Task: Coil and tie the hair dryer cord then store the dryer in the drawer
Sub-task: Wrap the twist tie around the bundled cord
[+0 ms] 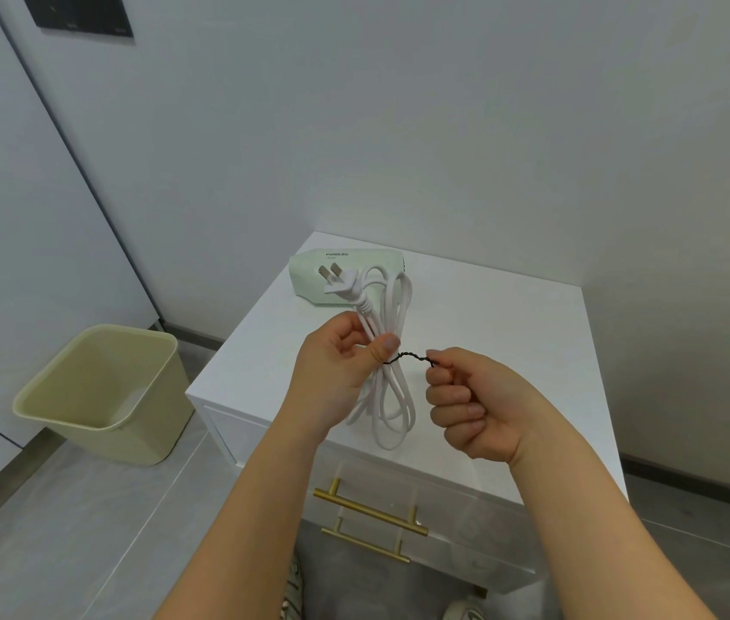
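White cabinet top, set against a pale grey wall; a beige waste bin is stood on the grey floor, well to the left.

Hair dryer: pale green, laid at the back of the cabinet top, partly covered in view by the plug.

Cord: white, gathered into long loops and held up over the cabinet top, plug at the upper end.

Twist tie: black, wrapped round the waist of the loops, its ends wound together into a short twisted tail.

Left hand: fingers curled round the bundle, thumb pressed on it just beside the tie.

Right hand: fingers curled in, the tip of the tail pinched between thumb and forefinger.

Drawer: closed, fitted with a brass handle.

Step judged in hand: tightening of the tie. The bundle is best held steady at the waist while the tail is turned close to the cord, so that slack is taken up there. The tail should then be folded flat against the loops, lest it catch when the dryer is stored
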